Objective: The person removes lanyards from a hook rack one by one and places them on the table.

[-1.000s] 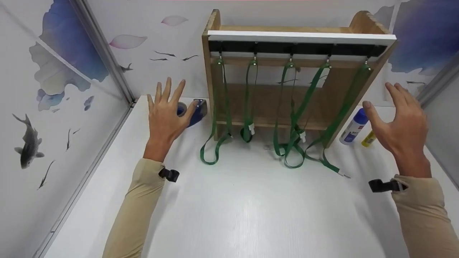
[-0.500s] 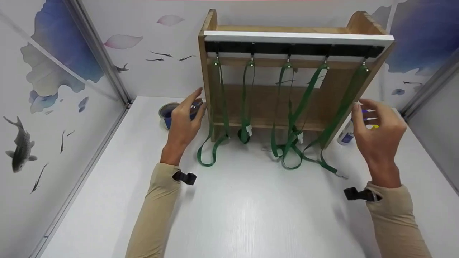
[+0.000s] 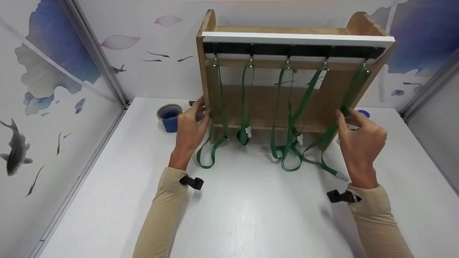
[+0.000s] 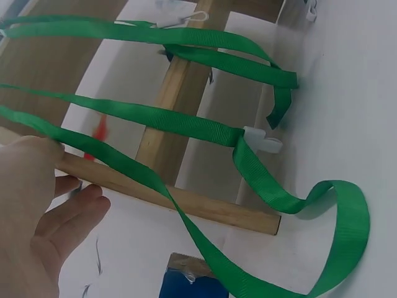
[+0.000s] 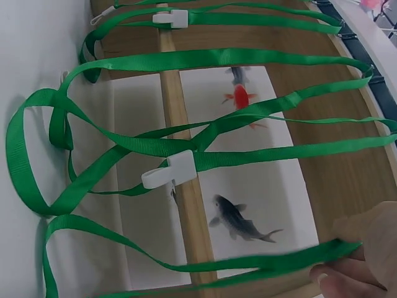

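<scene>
A wooden rack stands at the back of the white table, with several green lanyards hanging from hooks along its black and white front rail. My left hand grips the rack's left side panel, thumb at the front edge and the other fingers along the outside. On the opposite side, my right hand holds the right side panel's front edge. The rightmost lanyard runs in between its thumb and fingers. White plastic clips hang on some of the lanyards, whose lower loops lie on the table.
Left of the rack sits a blue tape dispenser or tape roll, partly behind my left hand. A blue cap shows behind my right hand. Printed wall panels enclose the table at the back and sides.
Both hands have come inward from raised, spread positions and have taken hold of the rack's two sides. The rack and lanyards stay where they were; the view has shifted slightly.
</scene>
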`<state>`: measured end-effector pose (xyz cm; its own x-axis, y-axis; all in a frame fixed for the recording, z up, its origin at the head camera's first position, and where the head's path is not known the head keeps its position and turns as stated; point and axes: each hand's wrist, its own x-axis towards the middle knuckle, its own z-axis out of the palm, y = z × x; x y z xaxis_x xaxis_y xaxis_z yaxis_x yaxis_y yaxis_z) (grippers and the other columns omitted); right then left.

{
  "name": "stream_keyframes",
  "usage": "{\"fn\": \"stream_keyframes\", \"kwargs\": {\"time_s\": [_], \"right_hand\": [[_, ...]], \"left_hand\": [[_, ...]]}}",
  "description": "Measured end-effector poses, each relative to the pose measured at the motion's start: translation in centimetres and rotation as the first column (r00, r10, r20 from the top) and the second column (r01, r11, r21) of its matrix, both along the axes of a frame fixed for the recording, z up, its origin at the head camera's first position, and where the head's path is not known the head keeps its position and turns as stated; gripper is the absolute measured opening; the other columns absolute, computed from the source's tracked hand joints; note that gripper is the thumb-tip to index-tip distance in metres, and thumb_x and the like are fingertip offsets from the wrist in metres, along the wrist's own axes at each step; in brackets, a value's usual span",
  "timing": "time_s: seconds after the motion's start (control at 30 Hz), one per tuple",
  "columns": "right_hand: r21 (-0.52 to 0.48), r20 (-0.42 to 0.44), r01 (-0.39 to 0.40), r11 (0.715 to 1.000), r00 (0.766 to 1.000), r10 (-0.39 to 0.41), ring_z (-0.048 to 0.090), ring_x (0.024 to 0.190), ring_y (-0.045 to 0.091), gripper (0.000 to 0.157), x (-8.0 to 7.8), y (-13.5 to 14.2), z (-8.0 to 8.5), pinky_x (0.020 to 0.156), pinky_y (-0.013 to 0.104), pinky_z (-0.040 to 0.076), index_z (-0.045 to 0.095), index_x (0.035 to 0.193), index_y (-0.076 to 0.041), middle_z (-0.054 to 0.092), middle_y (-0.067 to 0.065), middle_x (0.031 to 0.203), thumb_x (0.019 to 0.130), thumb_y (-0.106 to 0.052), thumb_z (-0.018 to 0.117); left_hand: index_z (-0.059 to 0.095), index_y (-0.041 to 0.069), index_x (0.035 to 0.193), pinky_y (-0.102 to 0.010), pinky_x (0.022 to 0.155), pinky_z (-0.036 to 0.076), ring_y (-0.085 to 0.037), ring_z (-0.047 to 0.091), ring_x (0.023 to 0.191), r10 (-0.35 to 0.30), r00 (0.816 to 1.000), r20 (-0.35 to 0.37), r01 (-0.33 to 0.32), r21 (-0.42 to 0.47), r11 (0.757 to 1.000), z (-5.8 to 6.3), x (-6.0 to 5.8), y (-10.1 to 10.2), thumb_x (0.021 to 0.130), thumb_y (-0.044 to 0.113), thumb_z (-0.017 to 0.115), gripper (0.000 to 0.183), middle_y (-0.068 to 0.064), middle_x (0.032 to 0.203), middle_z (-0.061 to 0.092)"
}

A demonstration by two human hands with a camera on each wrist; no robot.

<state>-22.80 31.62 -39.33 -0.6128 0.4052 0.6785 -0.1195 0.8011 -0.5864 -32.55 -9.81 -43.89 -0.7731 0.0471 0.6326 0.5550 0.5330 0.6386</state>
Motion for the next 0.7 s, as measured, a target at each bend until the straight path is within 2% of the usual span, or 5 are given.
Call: {"fn": "stream_keyframes", "kwargs": {"time_s": [0.17, 0.27, 0.4, 0.53, 0.7], "right_hand": [[0.014, -0.041, -0.003, 1.0, 0.999, 0.003, 0.083, 0.096, 0.036, 0.034, -0.2, 0.3, 0.1, 0.079, -0.005, 0.039, 0.08, 0.123, -0.001, 0.083, 0.019, 0.111, 0.106, -0.028, 0.069], [0.003, -0.115, -0.038, 0.999, 0.993, 0.038, 0.081, 0.088, 0.005, 0.03, -0.2, 0.5, 0.4, 0.076, -0.002, 0.042, 0.081, 0.122, -0.003, 0.083, 0.019, 0.105, 0.105, -0.022, 0.066], [-0.039, -0.22, -0.106, 0.994, 0.971, 0.095, 0.063, 0.087, -0.027, 0.028, -0.1, 0.8, 1.1, 0.081, 0.002, 0.049, 0.081, 0.129, -0.014, 0.084, 0.015, 0.107, 0.105, -0.018, 0.067], [-0.051, -0.31, -0.128, 0.99, 0.945, 0.106, 0.067, 0.092, -0.023, 0.034, 0.2, 1.0, 1.7, 0.087, 0.005, 0.054, 0.076, 0.138, -0.019, 0.083, 0.018, 0.109, 0.105, -0.014, 0.069], [-0.072, -0.4, -0.158, 0.985, 0.909, 0.117, 0.071, 0.089, -0.018, 0.028, 1.2, 0.6, 2.8, 0.082, 0.006, 0.055, 0.082, 0.127, -0.014, 0.082, 0.022, 0.108, 0.102, -0.006, 0.07]], "left_hand": [[0.06, 0.004, 0.152, -0.039, 0.097, 0.066, -0.025, 0.078, 0.119, 0.022, 1.0, 0.009, -0.022, -0.002, 1.0, -0.2, 0.0, 0.3, 0.108, 0.018, 0.068, 0.046, -0.014, 0.134, 0.077], [0.061, 0.004, 0.152, -0.037, 0.095, 0.067, -0.026, 0.078, 0.119, 0.034, 0.999, 0.004, -0.034, 0.001, 0.999, -0.2, 0.0, 0.5, 0.109, 0.019, 0.067, 0.045, -0.014, 0.133, 0.078], [0.06, 0.004, 0.151, -0.035, 0.094, 0.066, -0.025, 0.078, 0.12, 0.039, 0.999, 0.001, -0.039, -0.002, 0.999, -0.1, 0.2, 0.5, 0.109, 0.019, 0.067, 0.045, -0.014, 0.133, 0.078], [0.06, 0.005, 0.152, -0.036, 0.095, 0.066, -0.025, 0.078, 0.12, 0.031, 0.999, 0.013, -0.031, 0.005, 0.999, 0.0, 0.3, 0.5, 0.109, 0.02, 0.067, 0.045, -0.013, 0.133, 0.078], [0.06, 0.007, 0.153, -0.037, 0.096, 0.066, -0.026, 0.077, 0.121, 0.026, 0.999, 0.029, -0.026, 0.008, 1.0, -0.1, 0.3, 0.4, 0.109, 0.02, 0.067, 0.046, -0.012, 0.134, 0.078]]}}
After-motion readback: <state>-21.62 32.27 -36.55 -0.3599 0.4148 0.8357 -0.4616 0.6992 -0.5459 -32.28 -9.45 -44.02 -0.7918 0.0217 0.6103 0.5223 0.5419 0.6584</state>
